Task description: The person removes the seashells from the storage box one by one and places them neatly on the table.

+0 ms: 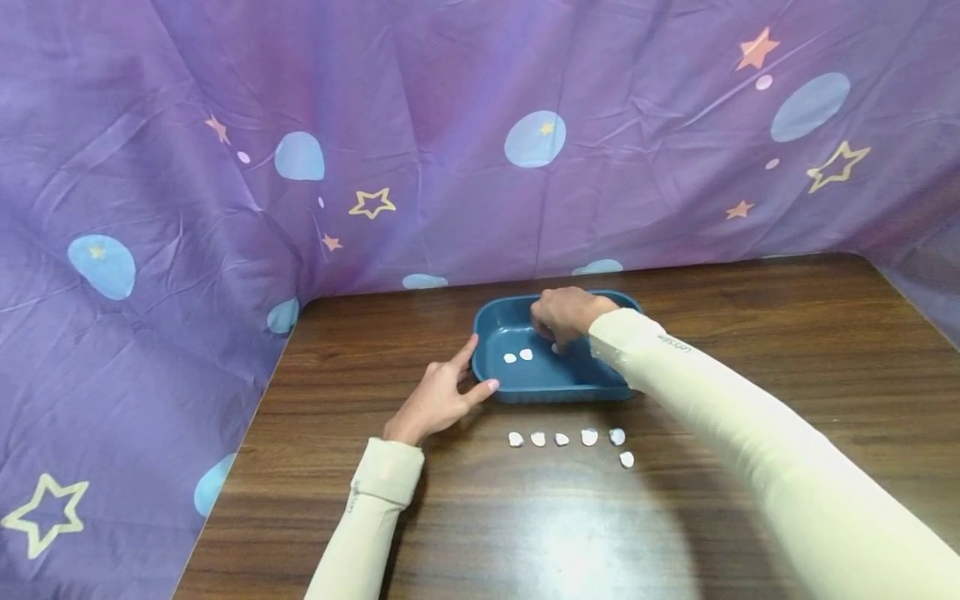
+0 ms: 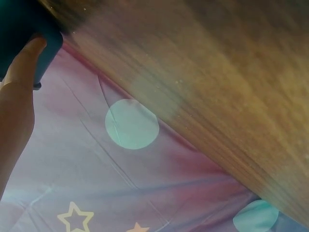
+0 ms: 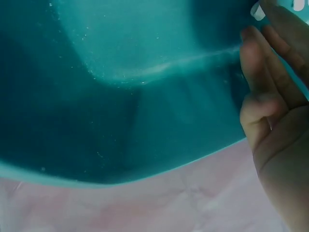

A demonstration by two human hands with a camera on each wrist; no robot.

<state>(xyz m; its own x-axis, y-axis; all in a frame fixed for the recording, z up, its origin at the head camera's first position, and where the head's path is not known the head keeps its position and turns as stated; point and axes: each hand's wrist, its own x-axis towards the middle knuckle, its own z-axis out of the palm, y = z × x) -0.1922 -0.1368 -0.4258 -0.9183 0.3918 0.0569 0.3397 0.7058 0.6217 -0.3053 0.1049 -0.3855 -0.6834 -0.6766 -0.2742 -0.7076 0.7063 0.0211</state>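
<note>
A blue rectangular basin [image 1: 555, 393] with rounded corners stands toward the back of the table. My left hand [image 1: 437, 402] touches its left end with thumb and forefinger spread apart along the rim. Inside the basin, my right hand [image 1: 568, 313] reaches down with bent fingers. It pinches a small white pebble-like piece [image 3: 258, 11] at its fingertips, close over the basin floor and partly hidden by the fingers. Two similar white pieces [image 1: 526, 354] lie to the left of that hand on the floor of the basin.
In front of the basin, several white pieces [image 1: 562, 439] form a row on the wooden table [image 1: 450, 533], with one piece [image 1: 627, 459] below its right end. A purple patterned cloth [image 1: 450, 167] hangs behind and on the left.
</note>
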